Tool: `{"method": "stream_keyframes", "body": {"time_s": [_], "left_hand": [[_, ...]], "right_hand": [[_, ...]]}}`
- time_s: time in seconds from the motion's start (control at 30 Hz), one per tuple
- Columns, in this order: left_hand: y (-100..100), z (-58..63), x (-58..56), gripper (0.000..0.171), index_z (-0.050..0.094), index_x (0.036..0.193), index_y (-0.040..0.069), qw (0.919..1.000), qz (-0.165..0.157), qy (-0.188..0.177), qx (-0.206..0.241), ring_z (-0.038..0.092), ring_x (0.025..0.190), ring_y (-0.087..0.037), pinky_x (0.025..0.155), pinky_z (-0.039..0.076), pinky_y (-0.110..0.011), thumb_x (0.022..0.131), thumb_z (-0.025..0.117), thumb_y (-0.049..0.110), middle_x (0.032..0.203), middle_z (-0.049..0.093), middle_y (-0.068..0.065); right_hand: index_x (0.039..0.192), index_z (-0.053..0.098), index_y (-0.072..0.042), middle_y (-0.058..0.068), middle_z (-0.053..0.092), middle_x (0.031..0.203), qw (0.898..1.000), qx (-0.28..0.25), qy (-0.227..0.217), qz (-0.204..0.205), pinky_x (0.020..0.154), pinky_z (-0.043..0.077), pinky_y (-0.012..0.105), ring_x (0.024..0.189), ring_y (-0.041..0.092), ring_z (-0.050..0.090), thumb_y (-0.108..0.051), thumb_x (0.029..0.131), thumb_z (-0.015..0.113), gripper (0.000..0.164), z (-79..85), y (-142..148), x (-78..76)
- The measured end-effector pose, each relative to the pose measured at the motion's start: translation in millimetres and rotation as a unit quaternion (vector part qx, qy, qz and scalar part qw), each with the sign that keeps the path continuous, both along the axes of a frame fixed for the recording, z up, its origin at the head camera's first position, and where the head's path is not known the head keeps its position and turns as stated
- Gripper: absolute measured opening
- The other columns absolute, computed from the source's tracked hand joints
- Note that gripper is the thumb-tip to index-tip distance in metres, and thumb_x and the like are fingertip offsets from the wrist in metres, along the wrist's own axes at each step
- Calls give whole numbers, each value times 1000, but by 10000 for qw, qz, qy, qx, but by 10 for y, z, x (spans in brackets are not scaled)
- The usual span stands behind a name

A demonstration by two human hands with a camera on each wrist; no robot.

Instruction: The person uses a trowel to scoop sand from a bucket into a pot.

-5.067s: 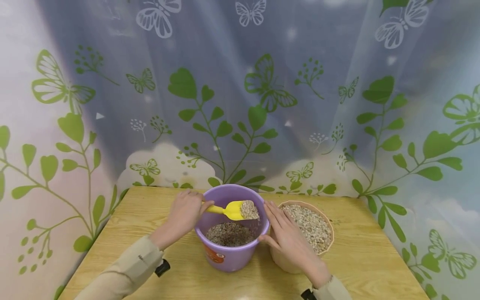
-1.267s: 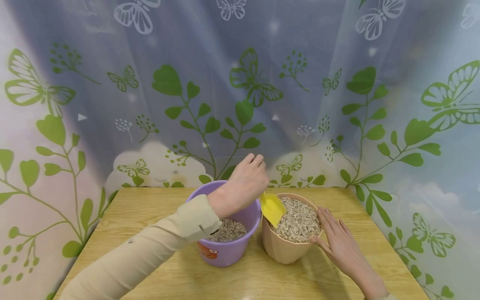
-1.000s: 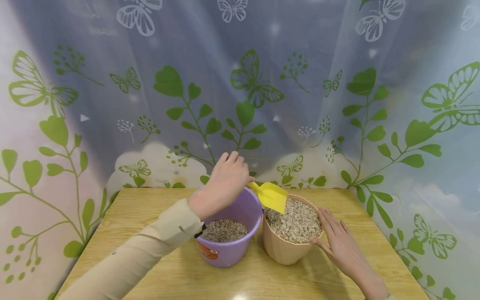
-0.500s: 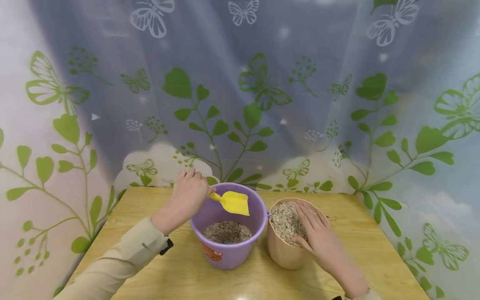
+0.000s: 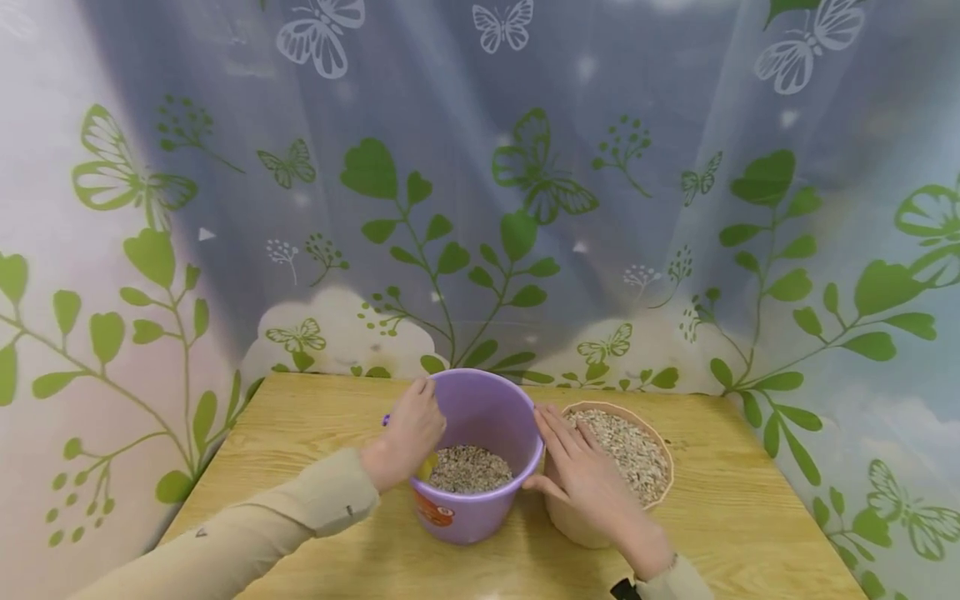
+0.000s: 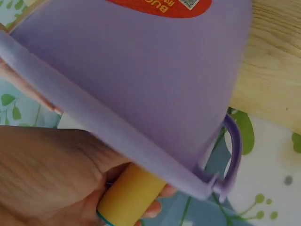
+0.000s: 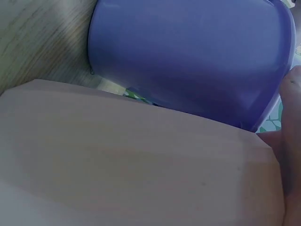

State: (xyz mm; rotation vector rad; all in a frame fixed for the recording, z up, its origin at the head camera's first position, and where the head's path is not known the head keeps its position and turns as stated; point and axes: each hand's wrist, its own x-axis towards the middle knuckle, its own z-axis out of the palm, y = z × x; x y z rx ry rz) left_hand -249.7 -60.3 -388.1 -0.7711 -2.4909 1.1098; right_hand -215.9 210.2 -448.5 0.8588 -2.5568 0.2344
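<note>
My left hand (image 5: 408,429) grips the yellow handle (image 6: 129,195) of a toy shovel at the left rim of a purple bucket (image 5: 487,515). A sliver of the yellow shovel (image 5: 428,467) shows inside the bucket, low by the gravel (image 5: 471,469); the rest of its blade is hidden by the hand and wall. My right hand (image 5: 588,483) lies across the peach pot, fingers straight, fingertips at the bucket's right rim. That peach pot (image 5: 573,525) stands just right of the bucket, filled nearly to the brim with pale gravel (image 5: 633,450).
Both containers stand on a wooden table (image 5: 750,500). A curtain (image 5: 450,208) printed with butterflies and leaves hangs behind the table and along both sides. The bucket's purple carrying handle (image 6: 233,150) hangs down on its outside.
The shovel went from the gravel in the peach pot back over the bucket, looking bare, and is now down inside it. My right hand moved from the pot's far right rim to the bucket's rim.
</note>
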Motion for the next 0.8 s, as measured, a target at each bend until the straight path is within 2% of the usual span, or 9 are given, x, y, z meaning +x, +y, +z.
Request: {"method": "stream_keyframes", "body": {"time_s": [0.1,0.2,0.3,0.4,0.5,0.63,0.8], "left_hand": [[18,-29,-25,15,77,82,23,9996,-115,-144,195,49,81,-14,80,36,-31,92,67,31,78,69,8],[14,-42,-57,15,75,77,20,9966,-166,-511,626,53,82,-16,82,38,-32,90,70,26,78,70,6],[25,-43,-82,11,74,78,16,9902,-82,-943,1025,56,85,-18,84,41,-33,87,74,24,81,72,4],[29,-63,-80,11,74,80,14,9835,86,-1171,1379,58,86,-20,82,43,-33,84,77,25,81,71,1],[35,-124,-73,19,73,77,14,9708,204,-1363,1961,58,81,-22,78,45,-34,87,77,30,78,70,-1],[67,-213,-74,31,73,75,13,9483,364,-1562,2739,59,77,-23,76,46,-36,92,71,39,78,71,-3],[114,-270,-97,34,72,73,10,9378,420,-1344,3175,58,78,-24,78,44,-38,90,72,40,77,70,-5]], "right_hand": [[154,33,4,20,33,160,10000,-72,-25,48,114,31,60,146,36,37,-74,95,23,98,-16,-16,-6],[153,33,5,21,34,160,9998,-156,33,97,113,31,59,145,37,37,-74,95,23,98,-32,-23,-14],[153,34,5,20,34,159,9996,-218,133,80,113,33,59,145,36,37,-73,95,23,98,-45,-11,-12],[153,35,6,20,35,159,9994,-271,190,85,112,34,59,145,37,37,-72,96,24,97,-58,-10,-3],[154,33,5,20,33,160,9994,-312,122,74,113,33,58,146,36,36,-72,96,27,96,-66,-1,9],[155,31,3,18,31,162,9994,-347,-11,61,114,31,57,148,35,33,-71,96,32,94,-73,6,16],[156,30,2,17,29,163,9994,-338,-57,50,115,31,56,149,34,32,-70,96,37,94,-85,-6,-2]]}}
